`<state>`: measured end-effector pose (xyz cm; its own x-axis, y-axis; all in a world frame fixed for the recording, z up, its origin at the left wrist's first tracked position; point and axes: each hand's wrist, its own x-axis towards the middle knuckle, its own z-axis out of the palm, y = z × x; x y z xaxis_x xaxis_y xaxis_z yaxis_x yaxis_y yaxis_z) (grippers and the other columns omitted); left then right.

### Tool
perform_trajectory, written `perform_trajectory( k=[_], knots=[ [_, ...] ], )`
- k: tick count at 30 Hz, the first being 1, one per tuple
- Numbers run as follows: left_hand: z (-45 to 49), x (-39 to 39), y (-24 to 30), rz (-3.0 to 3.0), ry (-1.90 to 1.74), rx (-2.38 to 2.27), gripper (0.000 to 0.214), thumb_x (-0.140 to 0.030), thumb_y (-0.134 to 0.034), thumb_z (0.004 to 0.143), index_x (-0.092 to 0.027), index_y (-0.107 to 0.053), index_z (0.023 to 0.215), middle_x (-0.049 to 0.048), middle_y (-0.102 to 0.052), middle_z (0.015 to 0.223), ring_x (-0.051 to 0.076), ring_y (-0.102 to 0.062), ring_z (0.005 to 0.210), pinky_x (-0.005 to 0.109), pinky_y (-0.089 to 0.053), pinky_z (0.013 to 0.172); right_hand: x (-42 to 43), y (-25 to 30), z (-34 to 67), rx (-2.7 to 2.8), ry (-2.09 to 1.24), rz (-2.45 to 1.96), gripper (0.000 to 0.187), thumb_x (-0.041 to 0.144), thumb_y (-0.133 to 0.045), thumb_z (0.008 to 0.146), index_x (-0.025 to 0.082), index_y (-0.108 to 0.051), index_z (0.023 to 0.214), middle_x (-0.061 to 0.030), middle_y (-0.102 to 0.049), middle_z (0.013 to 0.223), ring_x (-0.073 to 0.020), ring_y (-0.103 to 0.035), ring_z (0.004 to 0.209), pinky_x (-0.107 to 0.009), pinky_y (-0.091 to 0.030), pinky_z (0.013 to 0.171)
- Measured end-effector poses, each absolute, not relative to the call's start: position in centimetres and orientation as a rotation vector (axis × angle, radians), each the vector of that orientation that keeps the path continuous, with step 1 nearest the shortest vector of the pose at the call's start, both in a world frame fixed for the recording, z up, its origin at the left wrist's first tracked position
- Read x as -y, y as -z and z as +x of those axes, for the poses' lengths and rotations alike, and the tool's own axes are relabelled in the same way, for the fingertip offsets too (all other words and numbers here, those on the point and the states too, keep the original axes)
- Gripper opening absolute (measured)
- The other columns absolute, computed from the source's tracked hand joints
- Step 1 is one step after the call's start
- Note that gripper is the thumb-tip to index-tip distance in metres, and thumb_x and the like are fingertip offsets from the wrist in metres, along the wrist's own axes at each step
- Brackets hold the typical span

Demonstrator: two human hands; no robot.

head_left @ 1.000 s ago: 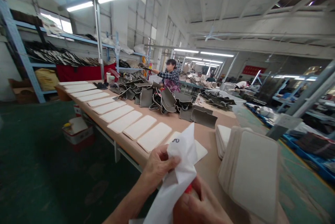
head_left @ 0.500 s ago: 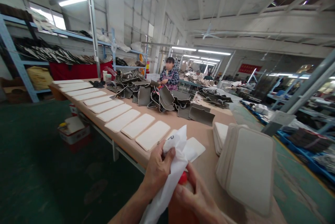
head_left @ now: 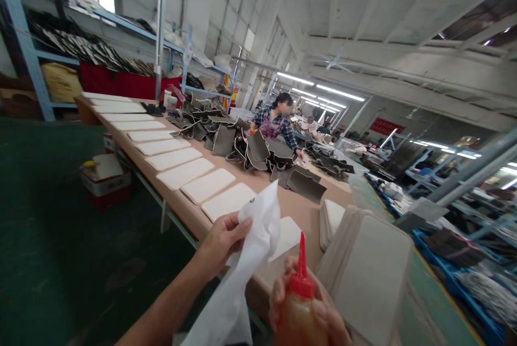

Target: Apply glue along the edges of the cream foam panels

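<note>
Head camera: looking forward and down across a long, brown-topped work table (head_left: pixel 248 176).
Left hand (head_left: pixel 226 235): thumb pressed against curled fingers, pinching a thin, crumpled white cloth-like sheet (head_left: pixel 258 238) near its upper end.
White sheet: hanging down from the pinch toward the lower frame edge, raised in front of the table edge.
Mark on the sheet: small dark curved sign (head_left: pixel 252 200) just above the left fingertips, too small and slanted to read surely.
Right hand (head_left: pixel 329 311): fingers and thumb curled round a translucent squeeze bottle with amber contents (head_left: pixel 299 316).
Bottle: near upright at lower centre-right, apart from the sheet, with a red, cone-shaped nozzle cap (head_left: pixel 302 276) pointing up; base cut off by the frame.
Banner: red rectangular banner (head_left: pixel 386 126) on the back wall, with pale characters too distant to read.
Shelf-end sign: small yellow-and-red notice (head_left: pixel 235 94), illegible.
Box: red-and-white box (head_left: pixel 105 187) on the green floor, front too blurred to read.
Panels: row of flat white round-cornered panels (head_left: pixel 230 200) along the near edge; thick cream-white stack (head_left: pixel 374 276) at right.
Beyond: heap of dark grey sheet pieces (head_left: pixel 258 152), then a person in checked sleeves and purple apron (head_left: pixel 270 129).
</note>
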<state>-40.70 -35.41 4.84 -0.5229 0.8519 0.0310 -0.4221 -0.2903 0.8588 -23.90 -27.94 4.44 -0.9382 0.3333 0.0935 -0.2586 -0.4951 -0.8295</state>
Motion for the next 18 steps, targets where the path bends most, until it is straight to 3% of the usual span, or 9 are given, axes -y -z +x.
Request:
perform_trajectory(
  k=[7,14,18],
  knots=[
    [-39.3,34.4,-5.2,0.997,-1.783,-1.110,0.042,-0.050,-0.071,0.062,-0.012,-0.060,0.073,0.0005,-0.050,0.067,0.012,-0.045,0.061,0.022,-0.032,0.054,27.7,-4.7,-24.7,1.702,-2.140,-0.338,0.050,0.050,-0.068,0.060,0.027,-0.052,0.102,-0.0014,-0.062,0.091,-0.0167,-0.055,0.082,-0.028,-0.041,0.077],
    [-38.4,34.4,-5.5,1.241,-1.821,-1.491,0.029,-0.031,-0.060,0.073,-0.016,-0.044,0.054,-0.0024,-0.041,0.061,0.011,-0.038,0.062,0.023,-0.032,0.058,28.3,-4.7,-25.4,1.885,-1.911,-0.450,0.043,0.053,-0.065,0.062,0.025,-0.050,0.091,0.0001,-0.057,0.081,-0.0219,-0.045,0.109,-0.027,-0.037,0.085],
    [-39.5,33.9,-4.6,1.159,-1.951,-1.655,0.022,-0.030,-0.059,0.075,-0.016,-0.052,0.060,-0.0021,-0.047,0.060,0.011,-0.041,0.059,0.023,-0.033,0.057,28.4,-5.2,-25.1,1.880,-1.858,-0.546,0.047,0.058,-0.064,0.061,0.024,-0.048,0.090,0.0020,-0.057,0.074,-0.0159,-0.052,0.083,-0.024,-0.039,0.071]
  ],
)
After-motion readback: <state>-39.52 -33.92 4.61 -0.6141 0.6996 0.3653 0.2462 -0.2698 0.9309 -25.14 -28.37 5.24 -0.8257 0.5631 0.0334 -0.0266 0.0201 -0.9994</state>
